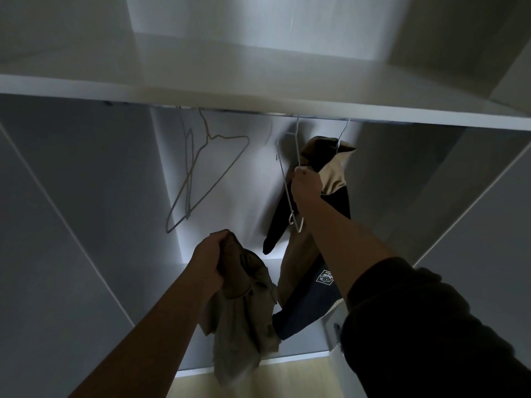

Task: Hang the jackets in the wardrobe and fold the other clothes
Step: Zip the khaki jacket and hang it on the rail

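I look into a white wardrobe. My left hand (211,259) grips a bunched olive-brown jacket (244,320) that hangs down from my fist. My right hand (306,183) is raised and holds a white wire hanger (288,179) whose hook sits on the metal rail (258,112). Right beside that hand, a tan, cream and navy jacket (310,254) hangs from another hanger (342,133) on the rail.
Two empty wire hangers (201,173) hang on the rail's left part. A white shelf (258,96) runs just above the rail. The wardrobe floor edge (287,359) and a pale wooden floor (287,380) lie below. A wardrobe side panel (448,196) stands to the right.
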Motion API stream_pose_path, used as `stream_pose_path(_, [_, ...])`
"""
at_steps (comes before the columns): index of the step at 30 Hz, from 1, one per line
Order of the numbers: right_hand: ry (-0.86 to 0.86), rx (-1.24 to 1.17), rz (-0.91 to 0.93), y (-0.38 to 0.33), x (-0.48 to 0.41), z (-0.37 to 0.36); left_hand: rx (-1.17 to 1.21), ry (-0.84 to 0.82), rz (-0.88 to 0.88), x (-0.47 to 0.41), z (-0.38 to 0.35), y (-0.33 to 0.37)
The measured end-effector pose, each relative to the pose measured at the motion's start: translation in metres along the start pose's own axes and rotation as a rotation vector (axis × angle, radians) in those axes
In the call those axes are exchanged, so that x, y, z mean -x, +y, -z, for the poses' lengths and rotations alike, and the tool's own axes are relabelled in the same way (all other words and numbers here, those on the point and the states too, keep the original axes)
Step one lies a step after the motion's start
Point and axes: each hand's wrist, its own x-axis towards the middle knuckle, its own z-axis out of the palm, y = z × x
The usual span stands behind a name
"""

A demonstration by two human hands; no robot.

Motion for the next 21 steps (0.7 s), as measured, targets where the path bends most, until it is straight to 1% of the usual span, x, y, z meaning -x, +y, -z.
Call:
stream_pose_path(3, [0.001,-0.005,-0.001,0.018,0.023,0.016,-0.035,0.028,-0.02,-0.006,-0.001,-0.006])
stream_pose_path(6, [0.033,-0.069,0.038,0.052,0.079,0.038,-0.099,0.1,-0.014,-0.008,0.005,-0.015])
stream_pose_path(8, [0.056,-0.121,0.048,0.086,0.13,0.053,-0.187,0.075,-0.01,-0.003,0.005,-0.022])
stream_pose_path(10, [0.006,-0.143,0.018,0.114,0.163,0.064,-0.232,0.016,-0.012,0.007,-0.002,-0.028])
stream_pose_path(11, [-0.013,-0.132,-0.011,0.121,0.167,0.069,-0.262,-0.005,-0.012,0.013,-0.009,-0.031])
stream_pose_path(13, [0.003,-0.132,-0.096,0.124,0.159,0.076,-0.321,-0.037,-0.017,0.026,-0.024,-0.035])
stream_pose_path(15, [0.047,-0.125,-0.128,0.125,0.153,0.087,-0.365,-0.051,-0.021,0.037,-0.035,-0.04])
stream_pose_path(18, [0.122,-0.107,-0.198,0.146,0.156,0.112,-0.407,-0.071,-0.008,0.047,-0.044,-0.05])
stream_pose_path(21, [0.155,-0.242,-0.224,0.156,0.178,0.149,-0.465,-0.042,-0.001,0.056,-0.055,-0.066])
